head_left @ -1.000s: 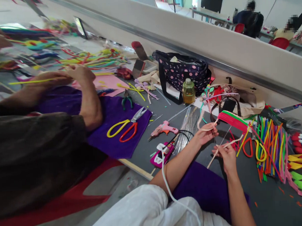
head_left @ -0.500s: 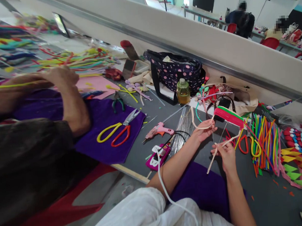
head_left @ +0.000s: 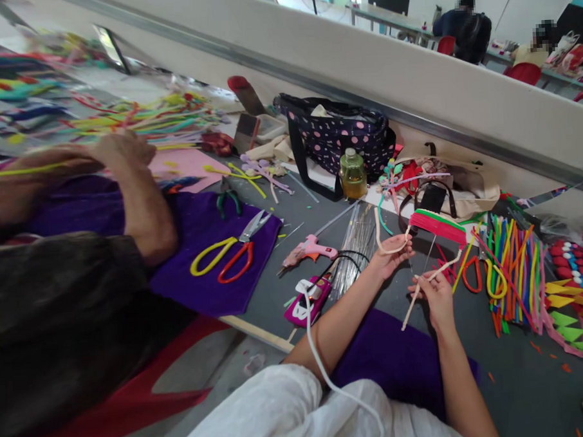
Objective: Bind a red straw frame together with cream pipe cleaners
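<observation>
Over a grey surface (head_left: 526, 401), in front and to the right of a dotted bag (head_left: 339, 136), a pink-and-green piece (head_left: 437, 226) is held up. The right hand (head_left: 434, 296), farther from the bag, has thumb and fingers closed on a pale stem (head_left: 409, 313); the left hand (head_left: 392, 256), nearer the bag, pinches a second stem (head_left: 378, 231). A thin strand (head_left: 430, 252) slants beneath. Gentle, even grips should keep both from kinking and the strand from snagging.
</observation>
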The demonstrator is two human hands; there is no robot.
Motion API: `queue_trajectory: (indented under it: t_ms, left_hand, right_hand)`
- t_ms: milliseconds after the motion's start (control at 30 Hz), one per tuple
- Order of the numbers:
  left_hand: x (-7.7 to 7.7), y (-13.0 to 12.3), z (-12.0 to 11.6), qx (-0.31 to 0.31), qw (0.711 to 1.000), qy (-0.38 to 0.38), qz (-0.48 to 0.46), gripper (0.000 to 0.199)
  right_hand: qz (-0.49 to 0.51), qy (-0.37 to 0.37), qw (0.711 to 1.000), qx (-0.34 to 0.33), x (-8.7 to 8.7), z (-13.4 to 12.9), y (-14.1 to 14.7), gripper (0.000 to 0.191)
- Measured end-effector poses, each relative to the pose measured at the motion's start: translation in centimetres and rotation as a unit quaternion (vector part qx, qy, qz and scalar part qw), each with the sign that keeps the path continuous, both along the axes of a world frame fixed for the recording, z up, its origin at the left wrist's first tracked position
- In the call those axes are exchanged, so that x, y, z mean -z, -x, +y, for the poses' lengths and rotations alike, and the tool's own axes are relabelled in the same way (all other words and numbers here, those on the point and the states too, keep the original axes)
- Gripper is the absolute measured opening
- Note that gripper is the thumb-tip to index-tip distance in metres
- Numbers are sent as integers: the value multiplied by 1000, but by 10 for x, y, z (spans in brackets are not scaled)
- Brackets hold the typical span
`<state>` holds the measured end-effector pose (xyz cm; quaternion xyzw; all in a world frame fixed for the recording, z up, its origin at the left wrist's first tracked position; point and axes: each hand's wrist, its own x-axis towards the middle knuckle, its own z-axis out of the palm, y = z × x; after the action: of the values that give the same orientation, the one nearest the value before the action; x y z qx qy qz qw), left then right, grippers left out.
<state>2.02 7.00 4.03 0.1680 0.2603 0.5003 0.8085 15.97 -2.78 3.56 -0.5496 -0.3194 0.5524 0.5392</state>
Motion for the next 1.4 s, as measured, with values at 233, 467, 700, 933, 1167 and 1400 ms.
queue_trajectory:
  t_ms: [233,467,700,933,1167,1400]
  left_hand:
    - [10,2,0,-5,1000,5,18,21]
    - [19,3,4,-2,998,0,56,26]
    - [25,0,6,-12,994,7,111,32]
    - [36,-13,3,-43,984,-15,170,37]
    - [35,-22,6,-45,982,-30,182,40]
    - [15,-14,-3,-22,984,-24,176,40]
  right_hand:
    - [4,4,1000,-2,4,0,-2,35]
    - [12,0,1000,-1,1,0,-4,35]
    - [4,18,1000,-21,2,-1,-11,36]
    - [-33,24,999,-1,9,-6,-24,38]
    - [-62,27,998,14,10,-5,-32,41]
    - [-7,-7,1000,14,-12,-10,-36,38]
